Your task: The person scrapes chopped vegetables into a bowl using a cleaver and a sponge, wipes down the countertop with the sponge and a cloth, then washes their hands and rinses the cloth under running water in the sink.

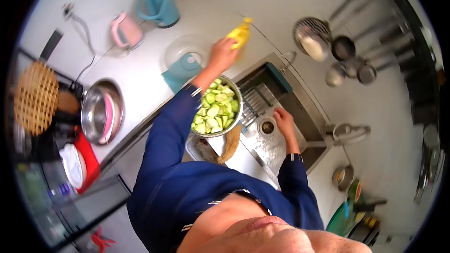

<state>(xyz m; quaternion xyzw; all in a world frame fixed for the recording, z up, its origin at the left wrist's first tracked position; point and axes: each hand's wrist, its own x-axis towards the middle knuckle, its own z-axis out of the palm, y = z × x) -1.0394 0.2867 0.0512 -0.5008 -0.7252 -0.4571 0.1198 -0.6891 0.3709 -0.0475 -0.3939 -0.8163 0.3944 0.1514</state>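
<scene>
My left hand [222, 57] is wrapped around a yellow squeeze bottle [240, 33], which tilts with its narrow tip pointing up and to the right. Below my left forearm sits a metal bowl full of cut green vegetable pieces [215, 110]. My right hand [284, 120] hovers over the steel sink [267, 147], near the drain [267, 127]. Its fingers look curled in, and I see nothing in them. A teal cloth [180, 75] and a clear round bowl [176, 52] lie beside my left forearm.
A blue thermos jug [160, 2] and a pink kettle [125, 30] stand at the back left. Steel bowls [96, 112] sit on the left counter. A brown, elongated item [229, 145] lies by the sink. A faucet [335, 132] is at the sink's right, with ladles [335, 74] hanging beyond.
</scene>
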